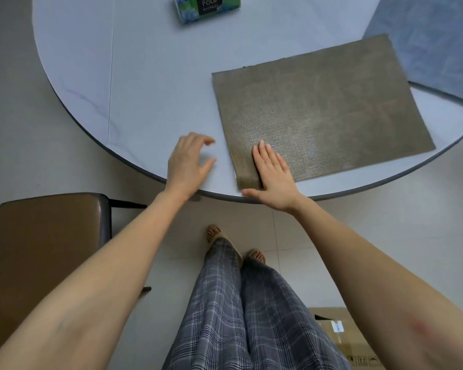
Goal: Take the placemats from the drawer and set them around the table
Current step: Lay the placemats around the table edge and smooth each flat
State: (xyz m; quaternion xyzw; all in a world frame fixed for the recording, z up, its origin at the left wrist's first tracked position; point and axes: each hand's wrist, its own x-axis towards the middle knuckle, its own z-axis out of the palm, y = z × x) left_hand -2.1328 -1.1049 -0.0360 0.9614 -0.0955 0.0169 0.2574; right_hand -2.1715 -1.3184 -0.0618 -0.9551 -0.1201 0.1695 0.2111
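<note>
A brown woven placemat (324,110) lies flat on the round pale table (150,84), near its front edge. My right hand (274,176) rests flat on the mat's near left corner with straight fingers. Just left of the mat, my left hand (189,162) hovers over the table edge with loosely spread fingers and holds nothing. A blue-grey placemat (433,46) lies at the table's right, its near edge beside the brown mat's far right corner.
A green tissue box (207,8) stands at the far middle of the table. A brown padded chair (43,252) is at my left, below the table edge. A cardboard box (345,340) sits on the floor at the lower right.
</note>
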